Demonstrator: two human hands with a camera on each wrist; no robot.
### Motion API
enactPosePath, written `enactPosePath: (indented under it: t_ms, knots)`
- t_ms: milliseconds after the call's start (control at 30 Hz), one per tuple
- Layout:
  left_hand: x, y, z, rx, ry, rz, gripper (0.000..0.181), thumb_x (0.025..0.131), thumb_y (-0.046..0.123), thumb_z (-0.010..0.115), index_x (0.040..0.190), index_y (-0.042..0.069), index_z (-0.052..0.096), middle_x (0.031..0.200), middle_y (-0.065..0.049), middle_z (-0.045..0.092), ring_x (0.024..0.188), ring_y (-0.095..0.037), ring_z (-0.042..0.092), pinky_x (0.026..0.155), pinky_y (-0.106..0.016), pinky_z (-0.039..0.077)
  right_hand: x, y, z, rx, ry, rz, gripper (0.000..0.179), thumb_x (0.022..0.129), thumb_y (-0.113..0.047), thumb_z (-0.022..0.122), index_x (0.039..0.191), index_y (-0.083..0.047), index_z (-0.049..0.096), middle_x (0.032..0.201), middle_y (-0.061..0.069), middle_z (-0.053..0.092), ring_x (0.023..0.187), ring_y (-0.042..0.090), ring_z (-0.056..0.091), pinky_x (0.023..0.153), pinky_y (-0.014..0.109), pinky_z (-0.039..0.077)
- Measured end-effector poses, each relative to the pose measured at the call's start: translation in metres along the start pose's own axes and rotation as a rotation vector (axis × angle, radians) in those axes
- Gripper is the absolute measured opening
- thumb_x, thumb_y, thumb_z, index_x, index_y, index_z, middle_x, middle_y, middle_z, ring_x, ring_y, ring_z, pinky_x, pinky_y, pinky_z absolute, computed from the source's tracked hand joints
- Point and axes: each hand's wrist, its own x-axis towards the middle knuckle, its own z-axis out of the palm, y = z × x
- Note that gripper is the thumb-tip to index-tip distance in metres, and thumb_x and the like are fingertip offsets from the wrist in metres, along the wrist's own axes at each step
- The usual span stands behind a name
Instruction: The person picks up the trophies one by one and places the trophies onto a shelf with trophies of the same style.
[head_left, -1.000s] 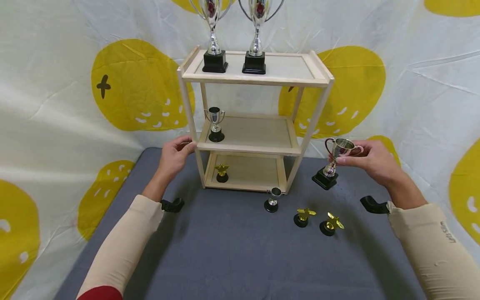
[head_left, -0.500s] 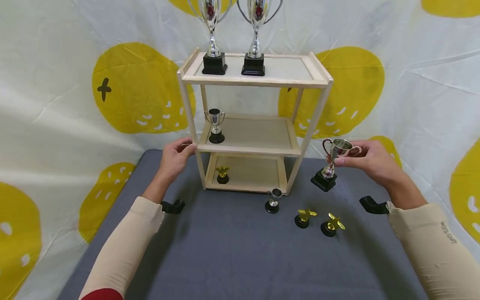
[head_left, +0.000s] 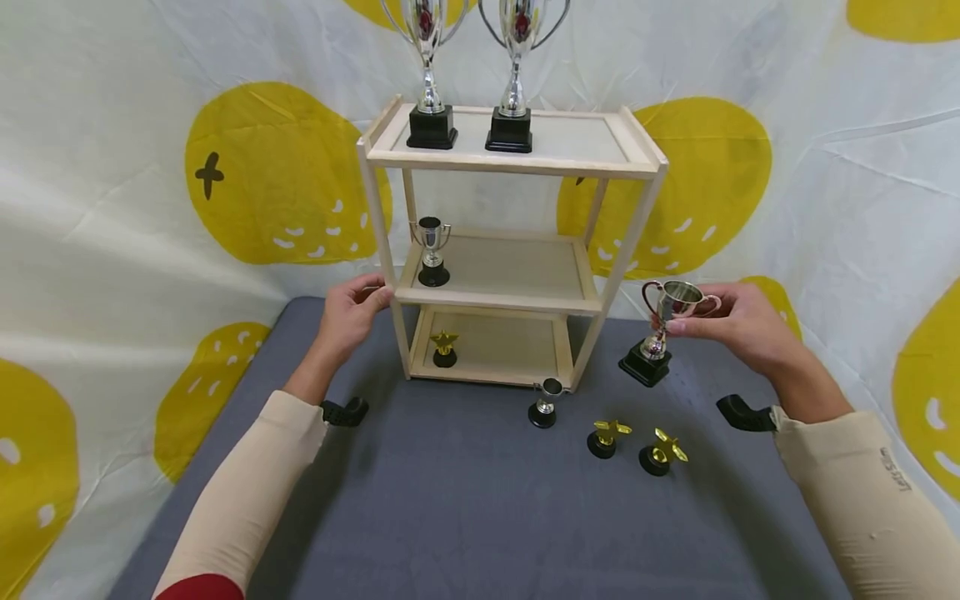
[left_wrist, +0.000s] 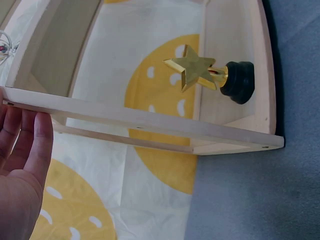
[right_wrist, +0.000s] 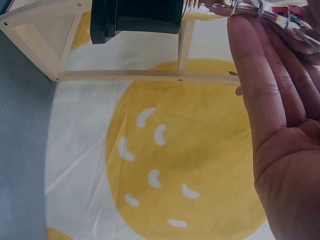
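Note:
My right hand (head_left: 738,321) pinches a small silver trophy cup (head_left: 678,300) by its stem, tilted, with its square black base in the air right of the wooden shelf (head_left: 495,304). In the right wrist view, the trophy's black base (right_wrist: 145,17) shows at the top, and its cup is partly cut off. My left hand (head_left: 348,317) grips the shelf's left front post at middle-board height; in the left wrist view, its fingers (left_wrist: 42,135) lie against that post. A smaller silver cup (head_left: 546,402) stands on the cloth, with two gold star trophies (head_left: 602,438) (head_left: 660,454) to its right.
Two large silver trophies (head_left: 431,125) (head_left: 510,129) stand on the top board. A silver cup (head_left: 432,252) is at the middle board's left, and a gold star trophy (head_left: 445,348) at the bottom board's left. Behind hangs a patterned white cloth (head_left: 825,208); grey cloth (head_left: 450,500) covers the table.
My right hand has shifted slightly left and down with the trophy cup. The left hand stays on the post, and the other trophies keep their places.

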Motion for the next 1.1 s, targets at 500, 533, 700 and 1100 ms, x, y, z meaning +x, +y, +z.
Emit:
enactPosePath:
  t_ms: [500, 533, 700, 1100]
  knots:
    - [-0.001, -0.001, -0.004, -0.002, 0.007, 0.01, 0.035, 0.104, 0.016, 0.065, 0.132, -0.005, 0.066, 0.133, -0.025, 0.064, 0.099, 0.004, 0.066, 0.09, -0.014, 0.059, 0.003, -0.006, 0.003, 0.001, -0.031, -0.035, 0.021, 0.091, -0.006, 0.079, 0.112, -0.003, 0.078, 0.086, -0.005, 0.08, 0.073, 0.017, 0.07, 0.067, 0.024, 0.057]
    - [-0.001, -0.001, -0.004, -0.002, 0.01, 0.008, 0.036, 0.104, 0.016, 0.065, 0.133, -0.005, 0.066, 0.133, -0.025, 0.065, 0.099, 0.004, 0.066, 0.091, -0.015, 0.059, 0.004, -0.007, 0.003, 0.004, -0.031, -0.029, 0.022, 0.091, -0.006, 0.079, 0.113, -0.004, 0.079, 0.087, -0.005, 0.081, 0.073, 0.018, 0.07, 0.067, 0.025, 0.058]
    - [-0.001, -0.002, -0.005, 0.002, 0.013, 0.001, 0.036, 0.104, 0.017, 0.065, 0.133, -0.003, 0.067, 0.133, -0.023, 0.066, 0.1, 0.003, 0.066, 0.094, -0.02, 0.06, 0.005, -0.01, 0.004, 0.006, -0.039, -0.023, 0.023, 0.092, -0.007, 0.078, 0.114, -0.002, 0.078, 0.088, -0.005, 0.081, 0.075, 0.018, 0.071, 0.07, 0.024, 0.059]
    - [0.002, -0.002, -0.003, -0.01, -0.011, 0.006, 0.035, 0.104, 0.018, 0.065, 0.132, -0.002, 0.067, 0.131, -0.021, 0.066, 0.103, 0.0, 0.066, 0.1, -0.029, 0.061, 0.003, -0.014, 0.005, 0.047, -0.041, -0.056, 0.02, 0.091, 0.0, 0.077, 0.11, 0.002, 0.077, 0.086, -0.004, 0.081, 0.073, 0.016, 0.072, 0.07, 0.022, 0.059]
